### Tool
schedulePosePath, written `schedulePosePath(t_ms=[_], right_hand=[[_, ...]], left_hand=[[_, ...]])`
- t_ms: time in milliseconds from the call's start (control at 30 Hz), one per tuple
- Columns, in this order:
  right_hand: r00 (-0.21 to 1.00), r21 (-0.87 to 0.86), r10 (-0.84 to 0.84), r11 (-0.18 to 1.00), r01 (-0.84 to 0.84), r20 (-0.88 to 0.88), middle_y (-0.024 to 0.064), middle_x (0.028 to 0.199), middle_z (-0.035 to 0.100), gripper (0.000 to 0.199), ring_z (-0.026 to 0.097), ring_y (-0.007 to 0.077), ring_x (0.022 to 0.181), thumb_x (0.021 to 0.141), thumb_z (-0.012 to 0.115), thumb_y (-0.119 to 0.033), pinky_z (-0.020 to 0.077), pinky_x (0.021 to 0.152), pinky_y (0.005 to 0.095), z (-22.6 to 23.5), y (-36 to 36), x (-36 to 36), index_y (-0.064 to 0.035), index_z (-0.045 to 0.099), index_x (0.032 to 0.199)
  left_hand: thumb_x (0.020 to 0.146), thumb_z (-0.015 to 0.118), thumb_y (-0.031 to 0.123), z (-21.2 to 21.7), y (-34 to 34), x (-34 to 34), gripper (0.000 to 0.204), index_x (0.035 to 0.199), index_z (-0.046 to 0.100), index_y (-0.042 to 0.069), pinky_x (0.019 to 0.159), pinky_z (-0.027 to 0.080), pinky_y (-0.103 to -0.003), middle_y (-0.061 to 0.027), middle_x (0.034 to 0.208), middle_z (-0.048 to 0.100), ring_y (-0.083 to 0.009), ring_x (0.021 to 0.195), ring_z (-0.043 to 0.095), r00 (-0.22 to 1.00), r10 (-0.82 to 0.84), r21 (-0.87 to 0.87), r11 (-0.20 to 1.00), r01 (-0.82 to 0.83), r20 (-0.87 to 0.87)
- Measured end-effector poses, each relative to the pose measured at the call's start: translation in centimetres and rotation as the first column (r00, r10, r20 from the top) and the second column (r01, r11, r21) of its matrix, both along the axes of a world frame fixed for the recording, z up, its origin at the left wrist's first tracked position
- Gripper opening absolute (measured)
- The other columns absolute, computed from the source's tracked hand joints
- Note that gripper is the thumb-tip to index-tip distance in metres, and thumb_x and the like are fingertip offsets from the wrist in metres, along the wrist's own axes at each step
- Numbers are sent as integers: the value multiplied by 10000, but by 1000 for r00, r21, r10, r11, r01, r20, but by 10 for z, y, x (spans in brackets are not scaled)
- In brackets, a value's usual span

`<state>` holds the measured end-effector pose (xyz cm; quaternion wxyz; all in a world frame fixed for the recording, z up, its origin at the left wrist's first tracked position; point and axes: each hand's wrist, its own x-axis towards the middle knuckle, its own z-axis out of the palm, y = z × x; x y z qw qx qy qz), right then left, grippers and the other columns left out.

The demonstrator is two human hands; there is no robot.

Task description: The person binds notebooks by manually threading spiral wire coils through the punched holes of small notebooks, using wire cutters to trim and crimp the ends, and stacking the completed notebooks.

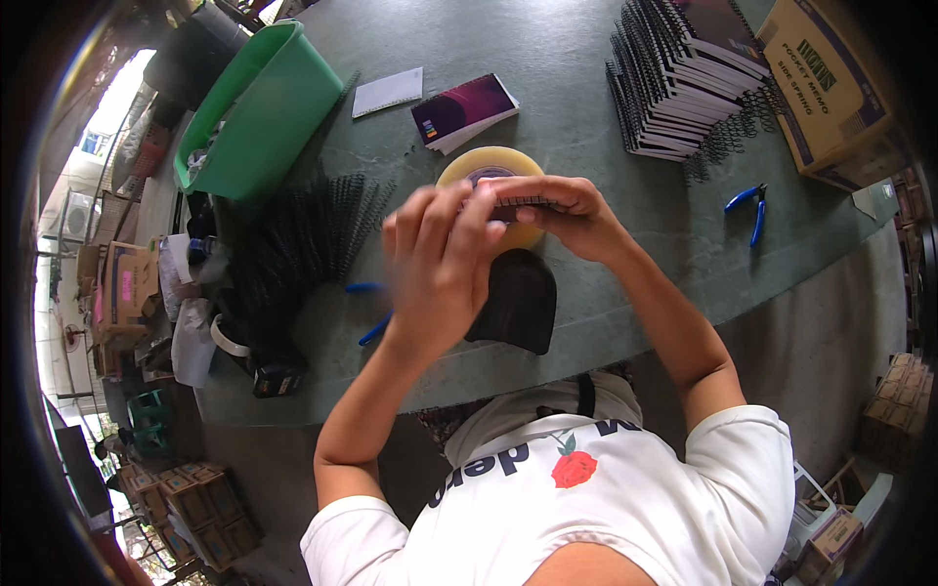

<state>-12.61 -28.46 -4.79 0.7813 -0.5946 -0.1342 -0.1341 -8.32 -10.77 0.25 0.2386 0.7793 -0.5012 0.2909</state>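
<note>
Both hands are raised together over the green table [625, 273]. The right hand [562, 210] pinches a small spiral-bound notebook [523, 205] along its wire edge, fingers curled over the top and thumb underneath. The left hand [440, 264] is blurred; its fingers press against the near end of the same notebook, though exactly how they grip it I cannot tell. Just behind the hands lies a roll of clear tape [489, 166], and below them a black notebook cover [518, 303]. A heap of black wire spirals [313, 234] sits to the left beside a green plastic bin [264, 107]. A stack of finished notebooks [684, 78], a cardboard box [831, 88] and blue-handled pliers [747, 210] lie at the right
</note>
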Motion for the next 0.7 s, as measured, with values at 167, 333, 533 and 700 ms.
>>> schedulePosePath(t_ms=[167, 333, 533, 700], right_hand=[[979, -147, -136, 983, 114, -154, 31, 939, 667, 194, 590, 78, 892, 869, 585, -10, 481, 803, 233, -25, -11, -11, 11, 627, 1057], [972, -298, -177, 946, 126, -153, 3, 899, 655, 169, 545, 28, 822, 881, 581, -23, 472, 744, 207, -28, -12, -13, 20, 626, 1038], [961, -435, -261, 879, 198, -90, 28, 811, 665, 166, 542, 30, 741, 865, 574, -25, 471, 671, 233, -25, -13, -15, 7, 625, 1020], [955, -459, -293, 854, 243, -39, 63, 732, 641, 140, 553, 48, 691, 845, 547, -13, 471, 628, 251, -34, -15, -14, -13, 622, 963]], left_hand=[[783, 665, 126, 10, -18, 21, 241, 998, 608, 34, 772, 459, -390, -119, 933, 618, -291, 905, 585, 959, -53, 178, 978, 106, -278], [749, 676, 40, 5, -34, 26, 168, 887, 581, 19, 751, 475, -386, -119, 886, 608, -300, 859, 595, 898, -257, 76, 950, 302, -358], [784, 633, 61, 3, -46, 21, 137, 909, 607, 9, 730, 491, -383, -134, 880, 623, -317, 859, 599, 888, -292, 81, 937, 341, -356], [736, 628, -6, -2, -51, 19, 171, 904, 606, 16, 737, 480, -376, -133, 857, 611, -316, 843, 593, 848, -334, 36, 924, 381, -411]])
